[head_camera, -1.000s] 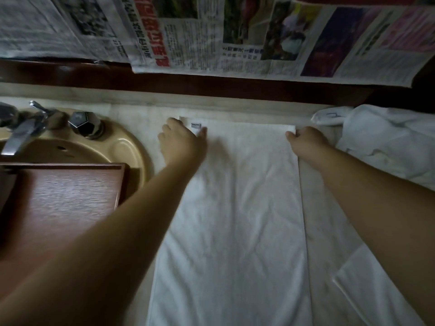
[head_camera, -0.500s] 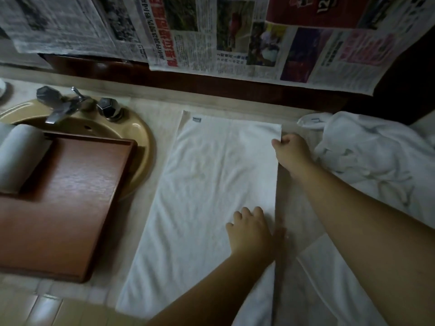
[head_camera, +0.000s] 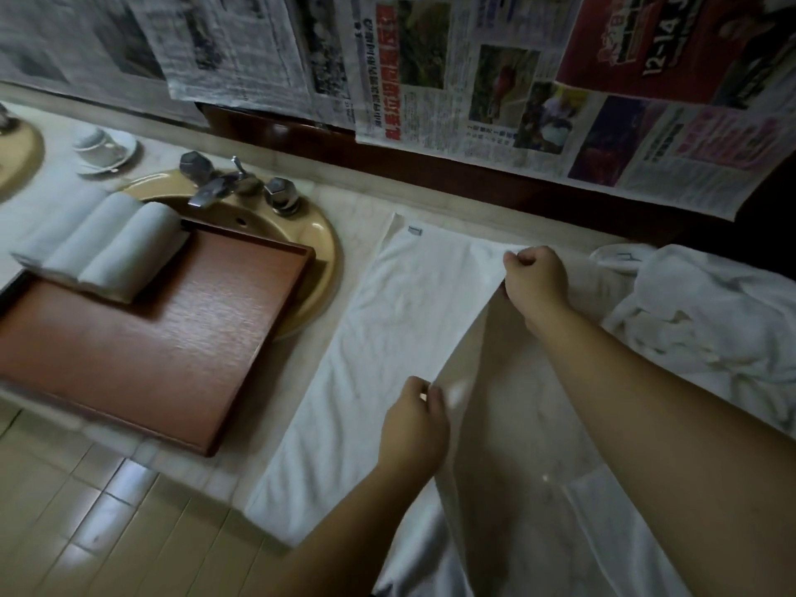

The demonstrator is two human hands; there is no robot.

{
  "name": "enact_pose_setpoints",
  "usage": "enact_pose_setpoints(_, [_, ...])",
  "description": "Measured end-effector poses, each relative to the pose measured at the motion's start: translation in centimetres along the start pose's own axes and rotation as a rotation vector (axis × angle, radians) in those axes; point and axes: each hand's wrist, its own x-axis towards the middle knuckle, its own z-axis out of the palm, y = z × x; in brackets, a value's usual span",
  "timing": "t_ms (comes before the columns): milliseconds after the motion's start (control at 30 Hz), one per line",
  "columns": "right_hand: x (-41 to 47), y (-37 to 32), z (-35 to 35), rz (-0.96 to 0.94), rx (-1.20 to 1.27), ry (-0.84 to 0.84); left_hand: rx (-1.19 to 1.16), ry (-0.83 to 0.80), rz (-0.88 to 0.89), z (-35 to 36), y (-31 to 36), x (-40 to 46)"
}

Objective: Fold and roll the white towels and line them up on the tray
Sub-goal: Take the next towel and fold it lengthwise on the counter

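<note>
Head view shows a white towel (head_camera: 366, 364) lying flat on the table (head_camera: 517, 381), its long axis running from about 1 o'clock at the far labelled end to 7 o'clock at the near table edge. Both hands pinch its right long edge, the right hand (head_camera: 536, 282) at the far corner and the left hand (head_camera: 413, 428) nearer along that edge, so the lengthwise fold probably goes toward 9 o'clock. Two rolled towels (head_camera: 112, 252) sit at the tray (head_camera: 150, 359)'s 11 o'clock corner.
</note>
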Motion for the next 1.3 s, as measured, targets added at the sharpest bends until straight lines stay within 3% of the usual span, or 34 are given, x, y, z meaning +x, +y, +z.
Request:
enact_pose_setpoints(167, [0.5, -5.3, 4.3, -0.154, 0.039, 0.021, -0.103, 0.229, 0.051, -6.2, 0.8, 1.4])
enact_pose_setpoints(233, [0.8, -6.6, 6.7, -0.21, -0.066, -0.081, -0.135, 0.307, 0.037, -8.4, 0.0, 2.8])
enact_pose_setpoints(367, [1.1, -4.1, 11.9, -0.24, -0.542, -0.551, -0.125, 0.174, -0.119, -10.5, -3.5, 5.3])
enact_pose_setpoints(433, [0.4, -2.2, 13.5, -0.279, -0.814, -0.644, -0.096, 0.061, -0.16, -10.7, -5.2, 5.3])
enact_pose_setpoints(600, [-0.5, -2.3, 14.1, -0.27, -0.863, -0.608, 0.019, -0.065, -0.205, -9.6, -7.6, 2.6])
enact_pose_setpoints(833, [-0.5, -2.0, 14.6, -0.276, -0.895, -0.624, 0.247, 0.022, -0.125, -8.0, -7.1, 0.2])
enact_pose_setpoints(1167, [0.3, -1.6, 15.0, -0.347, -0.933, -0.607, -0.171, 0.212, -0.216, -9.7, -11.3, -1.3])
enact_pose_setpoints(1300, [1.0, -1.8, 15.1, -0.388, -0.973, -0.614, -0.023, 0.2, -0.145, -10.8, -13.7, -2.5])
